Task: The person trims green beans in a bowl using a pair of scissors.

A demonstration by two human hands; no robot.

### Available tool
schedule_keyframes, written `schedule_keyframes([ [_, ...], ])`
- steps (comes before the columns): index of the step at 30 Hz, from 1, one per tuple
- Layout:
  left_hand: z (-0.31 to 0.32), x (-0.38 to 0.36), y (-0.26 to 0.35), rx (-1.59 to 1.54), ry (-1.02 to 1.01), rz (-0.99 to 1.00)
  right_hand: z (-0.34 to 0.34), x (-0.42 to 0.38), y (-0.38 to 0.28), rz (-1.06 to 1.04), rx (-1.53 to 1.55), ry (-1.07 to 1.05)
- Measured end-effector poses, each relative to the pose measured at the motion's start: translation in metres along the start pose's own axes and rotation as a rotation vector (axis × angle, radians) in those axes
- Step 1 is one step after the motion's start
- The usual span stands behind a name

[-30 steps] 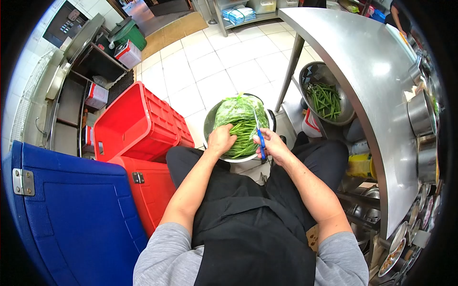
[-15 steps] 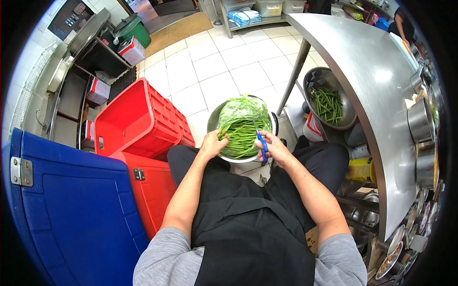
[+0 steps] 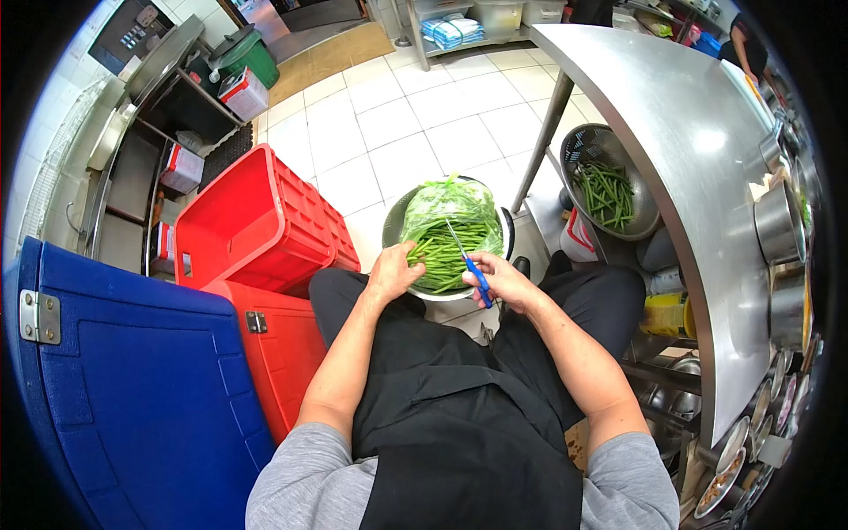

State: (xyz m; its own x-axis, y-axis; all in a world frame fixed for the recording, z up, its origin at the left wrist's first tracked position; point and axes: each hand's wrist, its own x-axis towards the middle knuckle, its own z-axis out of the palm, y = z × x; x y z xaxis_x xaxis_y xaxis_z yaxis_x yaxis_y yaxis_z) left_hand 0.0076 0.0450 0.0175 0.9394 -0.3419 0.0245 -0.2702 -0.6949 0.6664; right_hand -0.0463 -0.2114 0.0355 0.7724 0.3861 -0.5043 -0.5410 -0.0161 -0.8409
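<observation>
Long green beans (image 3: 446,252) lie bundled in a clear plastic bag (image 3: 452,205), which rests in a round metal basin (image 3: 394,228) between my knees. My left hand (image 3: 394,272) is at the left side of the bundle, its fingers curled on the ends of some beans. In my right hand (image 3: 503,281) is a pair of scissors (image 3: 478,281) with blue handles. Their blades point up and left over the beans. Whether a bean lies between the blades is too small to tell.
To the right, a colander (image 3: 647,212) with cut green beans sits under the steel table (image 3: 707,141). Red crates (image 3: 278,221) and a blue cooler box (image 3: 150,380) stand at my left. Pots (image 3: 782,225) line the far right; a person's arm (image 3: 740,53) shows beyond.
The scissors have swung to point up and left over the beans, and my right hand has shifted slightly left and down. My left hand has moved slightly, its fingers changing position at the beans.
</observation>
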Motion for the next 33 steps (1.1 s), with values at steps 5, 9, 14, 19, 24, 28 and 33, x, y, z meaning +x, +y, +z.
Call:
schedule_keyframes([
  [5, 0.002, -0.001, -0.005, 0.103, 0.033, 0.056, -0.003, 0.009, 0.011, -0.008, 0.054, -0.016],
  [9, 0.006, 0.000, -0.012, 0.101, -0.051, 0.014, 0.001, 0.006, 0.008, 0.003, 0.003, 0.006],
  [14, 0.013, 0.004, 0.004, 0.107, -0.086, 0.021, 0.000, 0.009, 0.011, 0.000, 0.042, -0.048],
  [19, 0.029, 0.017, 0.004, 0.086, -0.083, 0.064, -0.006, 0.017, 0.021, -0.020, 0.064, -0.079],
  [24, 0.020, 0.022, 0.012, 0.169, -0.121, 0.039, -0.008, 0.015, 0.019, -0.001, 0.021, -0.075],
  [28, 0.011, 0.018, 0.021, 0.115, -0.097, -0.130, -0.003, 0.012, 0.017, 0.005, 0.027, -0.062],
  [33, 0.027, 0.024, -0.014, -0.258, -0.022, -0.089, -0.004, 0.013, 0.019, -0.007, 0.057, -0.028],
])
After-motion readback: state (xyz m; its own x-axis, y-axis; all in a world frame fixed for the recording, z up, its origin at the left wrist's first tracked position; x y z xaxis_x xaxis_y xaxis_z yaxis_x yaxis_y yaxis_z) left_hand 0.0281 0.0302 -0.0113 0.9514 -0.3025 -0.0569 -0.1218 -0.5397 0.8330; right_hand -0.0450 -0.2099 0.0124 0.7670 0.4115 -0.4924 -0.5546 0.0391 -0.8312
